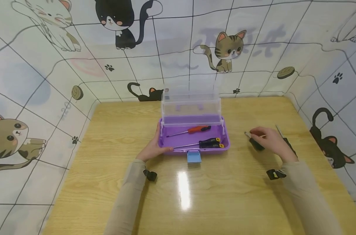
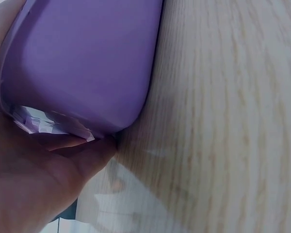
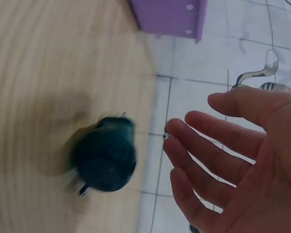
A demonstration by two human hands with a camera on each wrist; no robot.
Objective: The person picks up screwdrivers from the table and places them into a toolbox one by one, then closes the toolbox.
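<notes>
My left hand (image 1: 154, 147) grips the left end of a purple toolbox (image 1: 226, 140), its thumb at the front edge and fingers along the side. The clear lid (image 1: 191, 109) stands raised. Inside lie a red screwdriver (image 1: 195, 130) and two black screwdrivers (image 1: 209, 143) with yellow ends. To the right, my right hand (image 1: 267, 140) is over a stubby dark-handled screwdriver (image 1: 256, 144). In the right wrist view the fingers (image 3: 213, 165) are loosely bent and apart from the stubby screwdriver's dark handle (image 3: 106, 158). A longer screwdriver (image 1: 279, 131) lies partly hidden behind that hand.
A blue latch (image 1: 194, 157) hangs at the toolbox's front. The wooden table (image 1: 125, 124) meets cat-patterned sheeting (image 1: 178, 49) at the back and both sides. Each wrist wears a small black camera (image 1: 150, 175).
</notes>
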